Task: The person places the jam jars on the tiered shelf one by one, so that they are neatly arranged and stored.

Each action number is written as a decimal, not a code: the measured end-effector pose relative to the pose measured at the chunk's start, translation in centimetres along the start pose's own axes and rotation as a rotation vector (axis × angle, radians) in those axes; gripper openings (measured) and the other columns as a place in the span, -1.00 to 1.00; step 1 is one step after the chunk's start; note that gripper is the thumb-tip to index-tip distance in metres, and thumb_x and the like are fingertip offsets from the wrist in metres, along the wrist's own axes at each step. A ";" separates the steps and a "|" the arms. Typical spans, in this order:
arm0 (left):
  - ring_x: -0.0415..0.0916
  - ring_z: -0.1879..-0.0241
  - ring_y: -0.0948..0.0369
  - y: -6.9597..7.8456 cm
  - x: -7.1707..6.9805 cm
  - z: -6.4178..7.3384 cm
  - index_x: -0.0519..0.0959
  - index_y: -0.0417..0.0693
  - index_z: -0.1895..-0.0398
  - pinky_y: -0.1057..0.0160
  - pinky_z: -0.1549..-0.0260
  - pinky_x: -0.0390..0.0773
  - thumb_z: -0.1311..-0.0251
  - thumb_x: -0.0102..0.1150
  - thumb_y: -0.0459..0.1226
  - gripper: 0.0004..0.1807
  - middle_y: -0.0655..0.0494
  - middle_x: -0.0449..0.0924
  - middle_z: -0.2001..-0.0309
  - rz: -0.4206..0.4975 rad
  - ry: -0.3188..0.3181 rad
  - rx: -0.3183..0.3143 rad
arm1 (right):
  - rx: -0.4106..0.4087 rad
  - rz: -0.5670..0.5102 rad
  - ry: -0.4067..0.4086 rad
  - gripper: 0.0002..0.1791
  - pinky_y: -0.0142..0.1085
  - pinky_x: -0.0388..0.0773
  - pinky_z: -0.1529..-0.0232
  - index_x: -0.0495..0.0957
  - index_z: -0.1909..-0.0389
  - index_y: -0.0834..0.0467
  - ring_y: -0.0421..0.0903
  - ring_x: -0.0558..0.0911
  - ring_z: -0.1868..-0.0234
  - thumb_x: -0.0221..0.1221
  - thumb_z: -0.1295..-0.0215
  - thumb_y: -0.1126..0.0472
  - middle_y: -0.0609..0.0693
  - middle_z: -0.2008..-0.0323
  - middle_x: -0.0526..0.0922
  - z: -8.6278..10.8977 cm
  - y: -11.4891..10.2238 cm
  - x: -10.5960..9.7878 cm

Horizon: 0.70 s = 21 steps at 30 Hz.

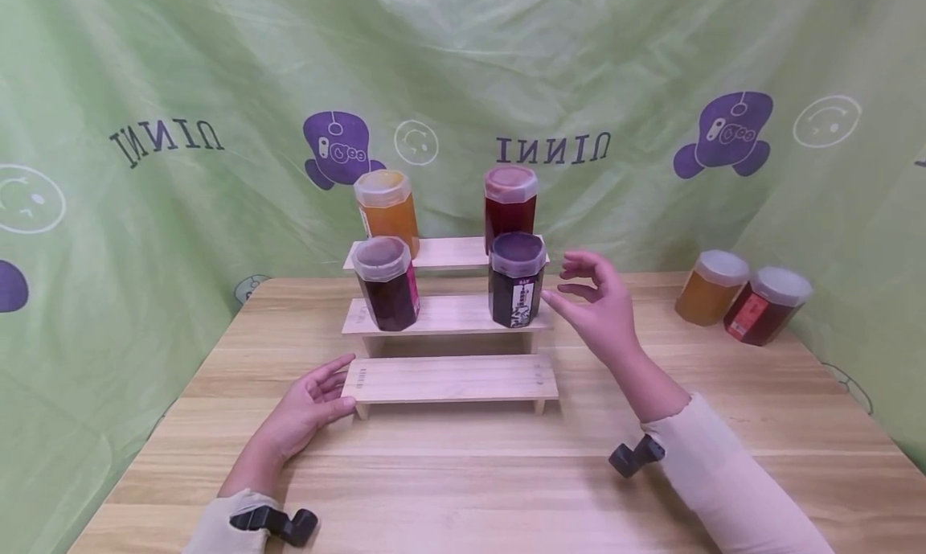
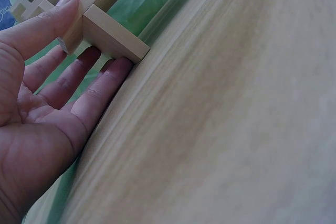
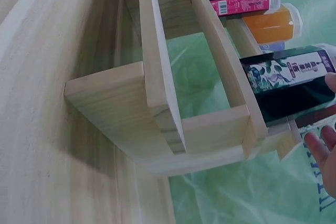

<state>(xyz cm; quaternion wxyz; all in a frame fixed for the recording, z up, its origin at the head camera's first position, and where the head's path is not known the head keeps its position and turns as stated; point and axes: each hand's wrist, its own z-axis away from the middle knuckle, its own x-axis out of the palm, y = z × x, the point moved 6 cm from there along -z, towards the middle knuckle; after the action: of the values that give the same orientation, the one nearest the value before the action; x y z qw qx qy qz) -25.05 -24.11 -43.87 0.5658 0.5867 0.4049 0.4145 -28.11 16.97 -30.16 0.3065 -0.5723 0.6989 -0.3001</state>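
A three-step wooden rack [image 1: 448,381] stands on the table. My left hand [image 1: 307,409] holds the left end of its lowest step, thumb at the front corner and fingers by the side; the left wrist view shows the thumb [image 2: 50,24] against the wood. On the middle step sit a dark red jar [image 1: 388,297] at left and a purple-black jar [image 1: 515,289] at right. My right hand [image 1: 600,309] is just right of the purple-black jar, fingers loosely bent and spread, thumb tip close to it; contact is unclear. An orange jar [image 1: 391,220] and a red jar [image 1: 510,208] occupy the top step.
To the right on the wooden table [image 1: 470,490], another orange jar [image 1: 709,293] stands beside a red-labelled jar [image 1: 768,309]. A green printed cloth [image 1: 448,55] hangs behind and at both sides. Each sleeve carries a black wrist mount [image 1: 275,522].
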 end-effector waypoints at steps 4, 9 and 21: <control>0.54 -0.06 0.23 0.0 0.0 0.0 -0.02 -0.39 -0.48 0.25 -0.02 0.58 -0.16 0.20 -0.55 -0.14 -0.29 0.34 -0.25 -0.005 0.000 0.001 | 0.004 -0.009 0.018 -0.38 -0.36 0.61 0.02 0.43 -0.10 0.42 -0.10 0.56 0.09 0.39 0.06 0.57 -0.01 0.11 0.53 0.3 -0.1 -0.8; 0.54 -0.05 0.23 0.0 0.0 0.0 -0.01 -0.39 -0.48 0.25 -0.02 0.59 -0.15 0.20 -0.55 -0.14 -0.25 0.37 -0.23 -0.007 0.002 0.001 | 0.023 0.013 0.017 -0.44 -0.34 0.55 -0.06 0.43 -0.03 0.49 -0.15 0.54 0.10 0.37 0.05 0.60 -0.03 0.10 0.53 0.9 -1.2 -1.3; 0.55 -0.05 0.22 0.0 0.1 0.0 -0.03 -0.39 -0.48 0.24 -0.02 0.59 -0.16 0.19 -0.55 -0.14 -0.22 0.38 -0.22 -0.003 -0.007 0.005 | 0.001 0.104 -0.046 -0.45 -0.42 0.41 -0.21 0.44 -0.04 0.46 -0.16 0.50 -0.01 0.38 0.04 0.57 0.15 0.01 0.49 1.6 0.0 -4.0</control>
<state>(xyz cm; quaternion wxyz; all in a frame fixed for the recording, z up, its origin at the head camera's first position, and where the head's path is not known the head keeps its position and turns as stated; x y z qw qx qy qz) -25.02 -24.03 -43.86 0.5663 0.5889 0.4049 0.4106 -26.22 20.75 -30.81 0.3378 -0.5418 0.7203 -0.2711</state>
